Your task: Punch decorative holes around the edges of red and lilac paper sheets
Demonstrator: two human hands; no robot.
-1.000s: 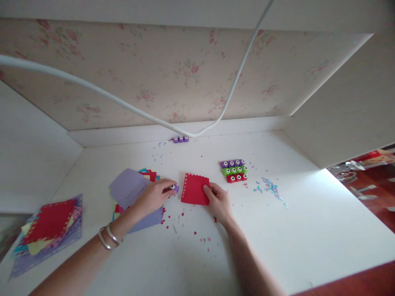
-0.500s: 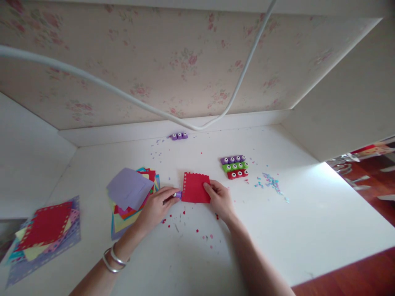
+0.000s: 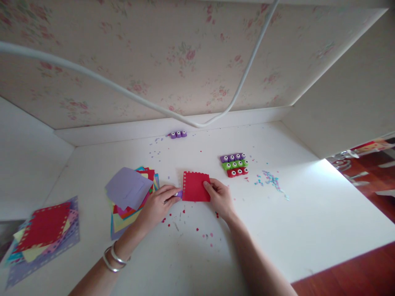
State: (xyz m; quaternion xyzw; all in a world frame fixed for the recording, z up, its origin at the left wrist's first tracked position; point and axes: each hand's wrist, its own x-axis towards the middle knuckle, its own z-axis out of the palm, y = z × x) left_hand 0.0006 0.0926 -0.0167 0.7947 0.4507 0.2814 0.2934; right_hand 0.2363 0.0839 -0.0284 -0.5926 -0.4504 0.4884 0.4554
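A red paper sheet (image 3: pixel 196 188) has punched holes along its left and top edges. My right hand (image 3: pixel 219 197) pinches its right side, thumb on top. At the sheet's lower left edge, my left hand (image 3: pixel 160 204) is closed on a small purple punch (image 3: pixel 179 194), partly hidden by the fingers. Left of that hand lies a stack of coloured papers with a lilac sheet (image 3: pixel 128 187) on top. Small red cut-outs (image 3: pixel 197 229) are scattered in front of the sheet.
Rows of purple, green and red punches (image 3: pixel 234 165) sit right of centre, beside blue confetti (image 3: pixel 273 181). Three purple punches (image 3: pixel 178 134) stand near the wall. Punched papers (image 3: pixel 46 226) lie at far left. A white cable (image 3: pixel 135 96) hangs across the view.
My left fingers have pressed down over the purple punch, covering more of it. The red sheet and my right hand have hardly moved; the view has shifted slightly.
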